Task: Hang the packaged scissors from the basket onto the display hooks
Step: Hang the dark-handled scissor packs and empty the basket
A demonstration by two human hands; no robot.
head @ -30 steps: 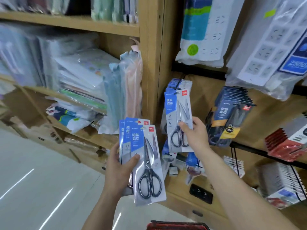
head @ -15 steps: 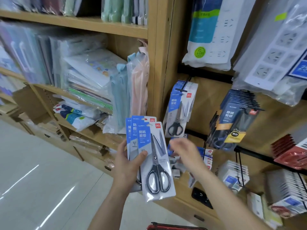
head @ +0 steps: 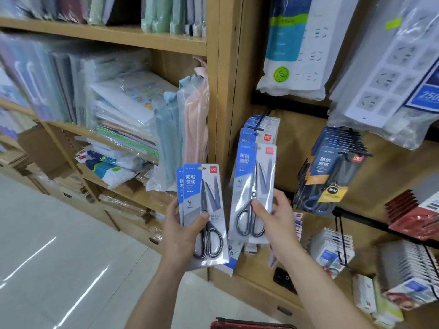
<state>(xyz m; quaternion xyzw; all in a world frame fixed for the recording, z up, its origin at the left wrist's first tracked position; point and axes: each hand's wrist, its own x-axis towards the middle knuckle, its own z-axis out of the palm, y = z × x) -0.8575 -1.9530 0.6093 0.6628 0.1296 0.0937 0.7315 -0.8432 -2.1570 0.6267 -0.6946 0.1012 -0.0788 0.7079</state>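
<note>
Since half a second ago, the right hand had taken one scissors pack off the stack, pinching its lower half. The left hand clutched the rest. The hook sat above the grip; held so low, the pack's top could wobble and miss it.

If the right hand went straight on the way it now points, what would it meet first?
The right hand pinches a scissors pack and points up toward the display. Going on, it would likely first meet the hanging scissors packs just above and behind. The depth between them is unclear.
</note>
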